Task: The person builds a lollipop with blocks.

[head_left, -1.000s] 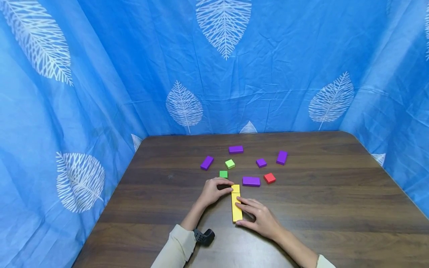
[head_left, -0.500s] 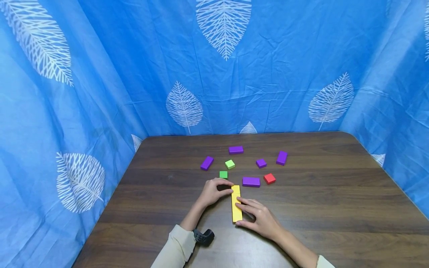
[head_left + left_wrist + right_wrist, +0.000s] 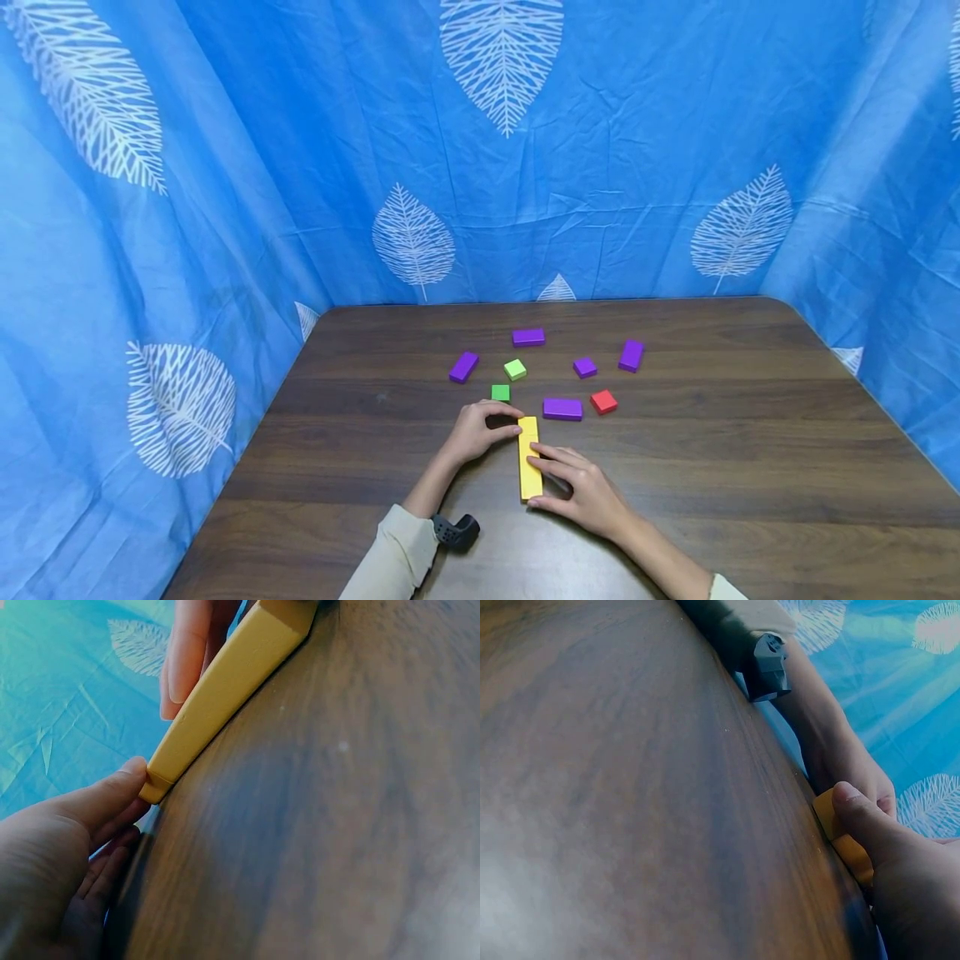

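Note:
Two yellow blocks lie end to end on the table in the head view, forming one straight bar that points away from me. My left hand [image 3: 474, 432] pinches the small yellow block [image 3: 528, 425] at the far end between thumb and index finger. Along the right side of the long yellow block [image 3: 530, 477], my right hand [image 3: 581, 487] grips with its thumb at the near end and its fingertips on the top. The left wrist view shows the long block's side and a thin seam near the left thumb. In the right wrist view, the right thumb [image 3: 846, 793] covers part of the yellow.
Beyond the hands lie purple blocks, several in all, one of them [image 3: 562, 409] close to the bar. A green block [image 3: 500, 392], a light green block [image 3: 515, 369] and a red block [image 3: 603, 402] lie among them. A blue leaf-print curtain [image 3: 600, 167] surrounds the brown table [image 3: 750, 467].

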Demonstrator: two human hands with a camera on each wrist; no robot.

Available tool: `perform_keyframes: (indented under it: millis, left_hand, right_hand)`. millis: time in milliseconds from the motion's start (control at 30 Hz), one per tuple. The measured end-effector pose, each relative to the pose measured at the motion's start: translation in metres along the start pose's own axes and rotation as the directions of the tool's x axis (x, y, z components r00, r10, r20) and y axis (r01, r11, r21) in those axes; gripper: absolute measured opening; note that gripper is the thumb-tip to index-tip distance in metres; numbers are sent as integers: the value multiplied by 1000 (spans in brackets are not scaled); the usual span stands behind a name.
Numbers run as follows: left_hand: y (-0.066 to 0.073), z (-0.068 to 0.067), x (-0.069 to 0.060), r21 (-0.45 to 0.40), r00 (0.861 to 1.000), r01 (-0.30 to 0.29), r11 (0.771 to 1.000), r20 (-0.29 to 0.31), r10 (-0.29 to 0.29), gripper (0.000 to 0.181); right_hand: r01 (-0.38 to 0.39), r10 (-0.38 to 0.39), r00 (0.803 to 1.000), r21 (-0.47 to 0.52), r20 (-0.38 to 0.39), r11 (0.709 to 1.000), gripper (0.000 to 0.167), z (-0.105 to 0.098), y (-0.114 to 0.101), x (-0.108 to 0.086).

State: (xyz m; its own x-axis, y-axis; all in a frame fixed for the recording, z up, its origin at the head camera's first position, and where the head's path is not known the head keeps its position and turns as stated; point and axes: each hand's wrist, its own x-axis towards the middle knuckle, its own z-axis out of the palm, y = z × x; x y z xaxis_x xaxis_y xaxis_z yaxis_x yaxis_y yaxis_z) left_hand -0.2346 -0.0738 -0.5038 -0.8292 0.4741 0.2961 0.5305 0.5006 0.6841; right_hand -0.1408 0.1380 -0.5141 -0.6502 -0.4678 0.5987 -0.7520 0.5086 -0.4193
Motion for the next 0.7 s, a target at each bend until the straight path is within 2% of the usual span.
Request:
perform_keyframes:
  millis: [233,467,700]
  left_hand:
    - [-1,1,0,-13,1000,-10,1000,-8,10,25]
    - [-2,0,-2,-109,1000,16,994,-21,-19,26]
    - [-2,0,-1,-128,999,38,991,-20,-41,25]
  right_hand:
    - [-34,34,999,27,-8,999,52,1,2,0]
    - [-108,112,993,77,-44,991,42,1,4,5]
    - [-126,130,991,79,-42,989,42,3,11,12]
